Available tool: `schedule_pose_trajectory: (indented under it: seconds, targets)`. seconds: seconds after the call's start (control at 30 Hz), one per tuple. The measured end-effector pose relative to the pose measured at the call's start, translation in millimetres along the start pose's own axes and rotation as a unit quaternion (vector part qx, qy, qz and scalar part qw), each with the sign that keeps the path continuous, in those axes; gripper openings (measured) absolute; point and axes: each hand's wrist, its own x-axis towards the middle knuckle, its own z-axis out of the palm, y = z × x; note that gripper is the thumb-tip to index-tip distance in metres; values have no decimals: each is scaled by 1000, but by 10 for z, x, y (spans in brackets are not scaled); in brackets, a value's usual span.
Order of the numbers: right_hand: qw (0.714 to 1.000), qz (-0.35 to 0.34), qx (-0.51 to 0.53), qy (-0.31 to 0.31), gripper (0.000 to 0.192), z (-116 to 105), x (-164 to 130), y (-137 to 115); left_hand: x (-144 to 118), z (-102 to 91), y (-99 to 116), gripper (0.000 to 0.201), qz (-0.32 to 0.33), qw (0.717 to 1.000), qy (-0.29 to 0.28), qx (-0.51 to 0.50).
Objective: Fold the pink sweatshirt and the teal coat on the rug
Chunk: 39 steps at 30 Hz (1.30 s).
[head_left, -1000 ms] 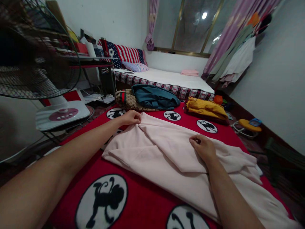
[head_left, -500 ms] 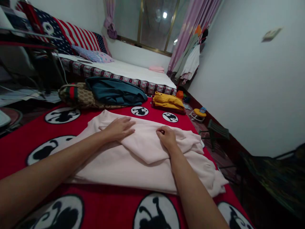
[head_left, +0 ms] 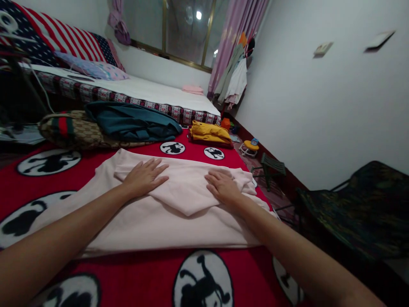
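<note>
A red blanket (head_left: 134, 273) with monkey roundels covers the surface. On it, a pale pink cloth (head_left: 153, 221) lies nearest; beyond that cloth, a patterned bag (head_left: 73, 130) and folded yellow garment (head_left: 209, 132).

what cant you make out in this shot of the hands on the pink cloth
- Head view: what kind of garment the pink cloth is; it is folded over itself and lies partly under the left hand and right hand.
- Its left end, cut off by the picture's left edge.
- The patterned bag, partly covered by the teal garment.
- The small items on the wall, blurred.
- The dark chair, too dim for detail.
</note>
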Motion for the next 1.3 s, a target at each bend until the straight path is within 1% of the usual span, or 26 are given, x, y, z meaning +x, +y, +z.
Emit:
schedule_pose_trajectory:
  seconds: [0.07, 0.13, 0.17, 0.23, 0.3, 0.33, 0.37, 0.43, 0.47, 0.5, 0.53, 0.57, 0.63, 0.7, 0.73, 0.8, 0.87, 0.93, 1.0, 1.07, 1.13, 1.2, 1.27, 1.3]
  targets:
    - [1000, -1, -22, -15, 42, -123, -216, 189, -3, 9, 1, 59, 3, 1000, 3, -3]
    - [999, 12, -28, -15, 39, -254, -388, 357, -2, 16, 2, 59, 2, 1000, 4, -6]
    - [999, 33, -28, -2, 35, -317, -448, 428, -1, 19, 2, 59, 2, 1000, 5, -6]
    - [993, 106, -33, 51, 30, -428, -504, 548, 3, 27, 5, 59, 3, 1000, 11, -1]
    - [970, 212, -49, 111, 29, -507, -486, 655, 6, 40, 7, 59, 7, 1000, 22, 2]
    - [954, 270, -54, 122, 33, -532, -456, 704, 7, 48, 7, 59, 10, 1000, 29, 2]
    - [938, 324, -52, 114, 43, -546, -419, 748, 7, 57, 5, 59, 12, 999, 34, 1]
    - [912, 405, -21, 58, 67, -548, -339, 806, 7, 79, -7, 59, 19, 999, 45, -5]
    - [904, 428, -2, 28, 76, -536, -303, 816, 6, 90, -17, 59, 22, 998, 51, -10]
    - [898, 439, 13, 6, 82, -519, -272, 814, 5, 100, -30, 60, 26, 998, 57, -17]
    - [897, 441, 19, -6, 83, -500, -247, 802, 4, 107, -44, 60, 31, 997, 64, -26]
    - [900, 436, 16, -9, 78, -482, -229, 785, 2, 109, -59, 60, 40, 996, 72, -37]
    - [909, 416, -8, 2, 62, -465, -212, 758, -5, 92, -81, 60, 73, 991, 88, -64]
    - [925, 379, -24, 25, 46, -496, -213, 770, -19, 48, -82, 60, 107, 984, 104, -97]
    - [932, 360, -23, 43, 41, -530, -219, 795, -28, 19, -73, 59, 115, 980, 111, -116]
    - [939, 332, -5, 88, 37, -620, -237, 876, -51, -34, -33, 58, 115, 974, 119, -154]
    - [936, 329, 18, 126, 38, -689, -260, 970, -72, -59, 24, 57, 122, 973, 105, -166]
    - [929, 343, 23, 135, 41, -683, -289, 1046, -84, -51, 81, 55, 138, 978, 61, -146]
    - [927, 360, 13, 108, 42, -587, -319, 1091, -88, -28, 125, 52, 143, 983, 11, -118]
    - [926, 369, 4, 75, 40, -449, -348, 1112, -88, -16, 152, 52, 138, 985, -19, -102]
    - [927, 370, -6, 61, 39, -334, -376, 1130, -90, -26, 169, 53, 133, 986, -28, -97]
    - [930, 363, -13, 51, 42, -277, -412, 1156, -101, -51, 184, 53, 132, 986, -29, -93]
    - [931, 363, 2, 37, 51, -270, -458, 1192, -117, -76, 200, 53, 132, 987, -26, -91]
    - [927, 371, 26, 38, 58, -275, -481, 1211, -127, -86, 209, 53, 133, 987, -24, -92]
